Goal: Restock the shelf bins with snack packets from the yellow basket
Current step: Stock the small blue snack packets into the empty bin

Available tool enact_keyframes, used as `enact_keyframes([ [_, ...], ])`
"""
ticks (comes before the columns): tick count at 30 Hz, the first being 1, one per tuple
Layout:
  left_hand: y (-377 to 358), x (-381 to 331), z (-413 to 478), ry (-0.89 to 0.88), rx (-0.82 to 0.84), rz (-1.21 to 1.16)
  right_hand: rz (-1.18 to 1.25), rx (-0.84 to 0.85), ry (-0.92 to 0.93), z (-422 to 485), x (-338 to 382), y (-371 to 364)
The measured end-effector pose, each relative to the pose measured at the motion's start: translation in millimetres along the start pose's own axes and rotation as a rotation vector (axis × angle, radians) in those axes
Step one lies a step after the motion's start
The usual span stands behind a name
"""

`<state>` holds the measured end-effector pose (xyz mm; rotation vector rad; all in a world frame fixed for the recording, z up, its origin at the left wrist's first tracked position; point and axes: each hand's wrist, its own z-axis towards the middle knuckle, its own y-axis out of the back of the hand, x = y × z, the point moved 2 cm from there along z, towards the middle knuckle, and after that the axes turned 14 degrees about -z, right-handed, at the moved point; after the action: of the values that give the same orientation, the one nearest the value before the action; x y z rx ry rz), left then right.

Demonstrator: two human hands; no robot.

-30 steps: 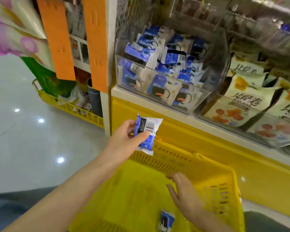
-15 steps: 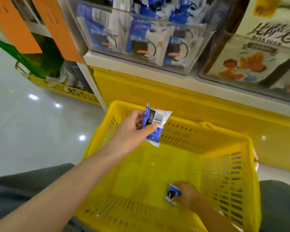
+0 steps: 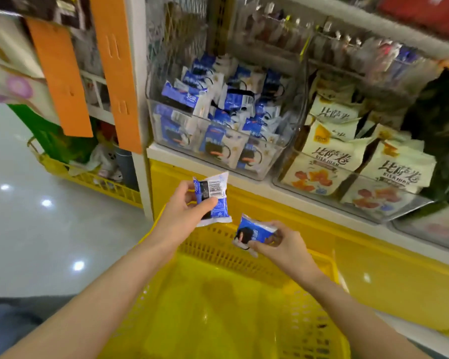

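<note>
Above the yellow plastic basket (image 3: 213,246), the left hand (image 3: 184,216) has its grip clamped on a barcoded blue-white packet (image 3: 214,198), the right hand (image 3: 283,246) on a second blue packet (image 3: 254,233).

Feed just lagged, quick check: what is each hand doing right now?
Left hand: holding a barcode packet, thumb across it.
Right hand: pinching a second packet above the basket.
</note>
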<state>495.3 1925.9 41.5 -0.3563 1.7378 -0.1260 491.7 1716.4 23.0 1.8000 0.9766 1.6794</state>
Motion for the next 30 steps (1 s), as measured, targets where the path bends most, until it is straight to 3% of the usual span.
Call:
enact_keyframes([
  [6, 15.2, -37.4, 9.2, -0.071, -0.083, -0.162, 0.033, -0.143, 0.291, 14.7, 112.4, 65.8],
  [11, 19.5, -53.0, 15.9, -0.099, -0.064, -0.244, -0.262, -0.456, 0.33, 87.5, 172.4, 97.2],
  [14, 20.9, -55.8, 19.8, -0.112, -0.054, -0.238, -0.434, -0.365, 0.183, 148.5, 175.3, 96.1],
  [19, 25.3, -60.4, 25.2, -0.135, -0.047, -0.231, -0.612, -0.082, 0.121, 205.4, 160.2, 75.8],
  [21, 26.7, -62.0, 26.5, -0.135, -0.046, -0.226, -0.644, -0.077, 0.086, 212.1, 156.4, 71.9],
  [23, 27.2, -63.5, 26.7, -0.139, -0.039, -0.219, -0.745, -0.175, 0.108, 208.0, 157.4, 72.1],
  [25, 26.6, -64.8, 26.0, -0.143, -0.033, -0.228, -0.704, -0.33, 0.212, 190.1, 164.0, 71.8],
  [27, 25.2, -66.2, 25.2, -0.153, -0.021, -0.26, -0.494, -0.446, 0.306, 161.5, 175.1, 69.3],
  [30, 22.8, -68.5, 23.7, -0.177, -0.013, -0.278, -0.324, -0.389, 0.438, 113.2, 186.4, 56.9],
])
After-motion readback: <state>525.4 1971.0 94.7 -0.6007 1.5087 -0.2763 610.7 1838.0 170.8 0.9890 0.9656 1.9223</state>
